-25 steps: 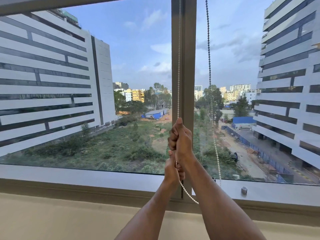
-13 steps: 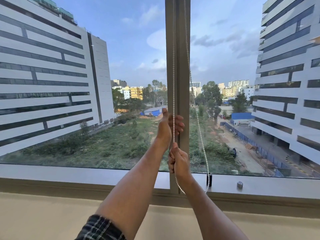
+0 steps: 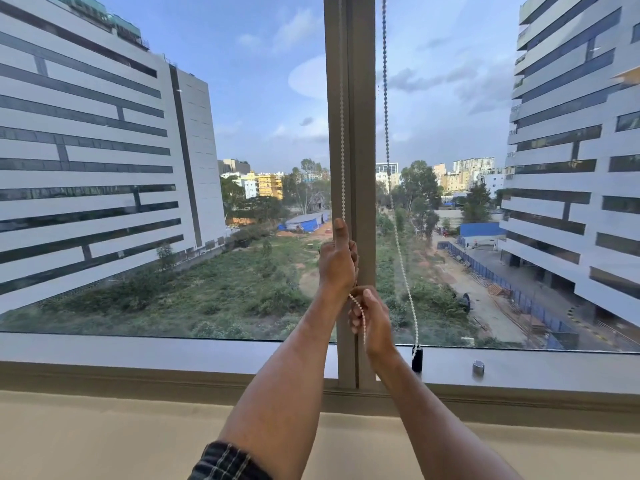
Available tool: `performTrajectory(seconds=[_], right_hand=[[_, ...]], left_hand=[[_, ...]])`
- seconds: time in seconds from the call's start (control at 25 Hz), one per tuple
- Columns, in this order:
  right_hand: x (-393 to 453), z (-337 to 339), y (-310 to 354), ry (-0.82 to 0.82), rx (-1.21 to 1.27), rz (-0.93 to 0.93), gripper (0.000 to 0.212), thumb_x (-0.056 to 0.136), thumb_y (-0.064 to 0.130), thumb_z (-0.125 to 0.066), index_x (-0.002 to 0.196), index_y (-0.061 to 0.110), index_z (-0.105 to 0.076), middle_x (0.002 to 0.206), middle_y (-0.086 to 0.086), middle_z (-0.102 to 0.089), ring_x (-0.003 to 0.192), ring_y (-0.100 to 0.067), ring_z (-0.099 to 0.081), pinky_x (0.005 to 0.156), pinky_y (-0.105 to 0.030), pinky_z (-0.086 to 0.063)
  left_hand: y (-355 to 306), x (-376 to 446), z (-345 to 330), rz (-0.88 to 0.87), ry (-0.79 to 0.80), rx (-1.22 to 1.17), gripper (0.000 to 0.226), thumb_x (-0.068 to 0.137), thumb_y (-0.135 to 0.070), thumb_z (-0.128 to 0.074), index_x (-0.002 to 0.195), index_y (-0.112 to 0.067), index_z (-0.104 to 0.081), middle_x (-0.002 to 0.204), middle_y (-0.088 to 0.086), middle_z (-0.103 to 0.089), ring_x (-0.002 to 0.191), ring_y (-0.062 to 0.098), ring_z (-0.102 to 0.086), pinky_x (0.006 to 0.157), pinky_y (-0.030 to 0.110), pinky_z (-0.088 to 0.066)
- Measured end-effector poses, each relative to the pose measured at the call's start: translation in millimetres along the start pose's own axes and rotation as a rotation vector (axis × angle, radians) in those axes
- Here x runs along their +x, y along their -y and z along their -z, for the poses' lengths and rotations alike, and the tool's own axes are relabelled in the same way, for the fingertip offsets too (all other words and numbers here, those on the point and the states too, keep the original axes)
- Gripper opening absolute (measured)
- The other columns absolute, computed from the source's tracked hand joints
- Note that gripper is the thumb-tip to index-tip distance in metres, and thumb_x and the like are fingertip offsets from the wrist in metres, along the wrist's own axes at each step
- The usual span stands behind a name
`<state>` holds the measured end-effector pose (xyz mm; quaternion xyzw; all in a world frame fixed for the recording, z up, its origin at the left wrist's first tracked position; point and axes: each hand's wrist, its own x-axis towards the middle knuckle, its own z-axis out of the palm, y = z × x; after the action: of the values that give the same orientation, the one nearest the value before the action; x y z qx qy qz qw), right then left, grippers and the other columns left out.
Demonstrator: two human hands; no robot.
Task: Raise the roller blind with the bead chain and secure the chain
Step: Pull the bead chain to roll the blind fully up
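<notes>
A white bead chain (image 3: 343, 140) hangs in two strands in front of the window's beige centre post (image 3: 360, 133). My left hand (image 3: 337, 261) grips the left strand, thumb up against the post. Just below it, my right hand (image 3: 372, 315) is closed on the same strand, and a slack bit of chain loops between the two hands. The right strand (image 3: 398, 237) runs down freely to a small black chain holder (image 3: 417, 358) on the lower window frame. The roller blind itself is out of view above.
A wide beige window frame (image 3: 156, 351) and sill run across below the glass. A small metal knob (image 3: 478, 368) sits on the frame right of the chain holder. The wall beneath (image 3: 104, 438) is plain cream.
My hands have swapped places along the left strand: the left hand, below a second ago, now grips higher, and the right hand has come down beneath it. The free strand has swung.
</notes>
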<state>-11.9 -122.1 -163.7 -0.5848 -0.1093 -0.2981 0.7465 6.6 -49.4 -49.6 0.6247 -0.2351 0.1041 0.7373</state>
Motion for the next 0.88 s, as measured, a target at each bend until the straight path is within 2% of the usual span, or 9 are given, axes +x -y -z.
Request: performTrajectory(seconds=[0.16, 0.24, 0.32, 0.36, 0.44, 0.56, 0.72, 0.8, 0.88], right_hand=[[31.9, -0.5, 37.0, -0.183, -0.155, 0.225, 0.034, 0.108, 0.037, -0.036, 0.108, 0.021, -0.066, 0.086, -0.007, -0.060, 0.076, -0.018, -0.055, 0.069, -0.029, -0.046], [50.6, -13.1, 65.3, -0.146, -0.112, 0.261, 0.031, 0.110, 0.032, -0.038, 0.113, 0.020, -0.067, 0.090, -0.006, -0.065, 0.078, -0.015, -0.061, 0.071, -0.027, -0.051], [64.7, -30.0, 87.7, -0.031, 0.007, 0.183, 0.039, 0.109, 0.035, -0.039, 0.117, 0.008, -0.067, 0.084, -0.007, -0.067, 0.070, -0.017, -0.063, 0.063, -0.028, -0.052], [67.6, -37.4, 93.4, 0.047, 0.056, 0.114, 0.046, 0.109, 0.038, -0.039, 0.114, 0.004, -0.068, 0.078, -0.007, -0.066, 0.061, -0.018, -0.059, 0.056, -0.029, -0.049], [66.0, -46.7, 92.7, 0.147, 0.080, -0.001, 0.051, 0.107, 0.045, -0.039, 0.094, 0.009, -0.072, 0.061, 0.000, -0.053, 0.046, -0.013, -0.042, 0.042, -0.025, -0.035], [58.1, -47.6, 78.1, 0.080, 0.141, 0.022, 0.047, 0.102, 0.053, -0.048, 0.066, 0.024, -0.055, 0.052, 0.010, -0.038, 0.040, -0.006, -0.024, 0.036, -0.017, -0.022], [47.8, -44.2, 61.9, 0.064, 0.078, 0.053, 0.048, 0.094, 0.062, -0.053, 0.061, 0.028, -0.048, 0.052, 0.010, -0.036, 0.039, -0.008, -0.022, 0.036, -0.018, -0.020], [41.8, -38.3, 52.0, 0.053, 0.081, 0.027, 0.049, 0.097, 0.059, -0.051, 0.060, 0.027, -0.047, 0.051, 0.009, -0.035, 0.038, -0.008, -0.023, 0.036, -0.018, -0.019], [34.7, -31.6, 42.6, 0.044, 0.102, 0.018, 0.050, 0.099, 0.053, -0.050, 0.057, 0.025, -0.046, 0.048, 0.007, -0.032, 0.035, -0.008, -0.024, 0.035, -0.018, -0.019]], left_hand=[[38.6, -11.2, 7.7, 0.003, -0.010, 0.106, 0.076, 0.097, -0.070, -0.029, 0.037, -0.024, -0.035, 0.037, -0.011, -0.033, 0.033, 0.009, -0.026, 0.041, 0.022, -0.022], [64.1, -25.0, 8.5, 0.059, 0.034, 0.071, 0.074, 0.092, -0.073, -0.030, 0.037, -0.024, -0.035, 0.035, -0.012, -0.032, 0.030, 0.007, -0.027, 0.037, 0.019, -0.022], [81.6, -41.2, 7.0, 0.127, 0.093, -0.011, 0.067, 0.089, -0.074, -0.032, 0.041, -0.026, -0.031, 0.036, -0.010, -0.026, 0.029, 0.007, -0.023, 0.036, 0.017, -0.018], [86.6, -48.5, 6.1, 0.152, 0.106, -0.043, 0.065, 0.088, -0.073, -0.032, 0.043, -0.026, -0.029, 0.037, -0.009, -0.023, 0.029, 0.006, -0.020, 0.036, 0.016, -0.015], [92.1, -59.1, 5.6, 0.177, 0.111, -0.088, 0.062, 0.089, -0.070, -0.031, 0.047, -0.025, -0.026, 0.039, -0.009, -0.020, 0.029, 0.005, -0.017, 0.037, 0.017, -0.011], [96.1, -63.9, 5.7, 0.187, 0.137, -0.130, 0.060, 0.101, -0.059, -0.027, 0.052, -0.023, -0.027, 0.040, -0.007, -0.022, 0.028, 0.005, -0.019, 0.036, 0.020, -0.013], [107.8, -62.8, 13.7, 0.272, 0.228, -0.079, 0.066, 0.110, -0.042, -0.024, 0.049, -0.024, -0.040, 0.042, -0.007, -0.034, 0.035, 0.008, -0.029, 0.039, 0.021, -0.026], [112.6, -54.6, 24.5, 0.177, 0.216, -0.015, 0.060, 0.110, -0.037, -0.027, 0.060, -0.017, -0.053, 0.050, -0.002, -0.048, 0.044, 0.012, -0.039, 0.048, 0.027, -0.033], [103.8, -39.3, 35.9, 0.069, 0.107, 0.016, 0.056, 0.104, -0.039, -0.030, 0.062, -0.016, -0.060, 0.053, -0.001, -0.057, 0.048, 0.011, -0.047, 0.053, 0.028, -0.037]])
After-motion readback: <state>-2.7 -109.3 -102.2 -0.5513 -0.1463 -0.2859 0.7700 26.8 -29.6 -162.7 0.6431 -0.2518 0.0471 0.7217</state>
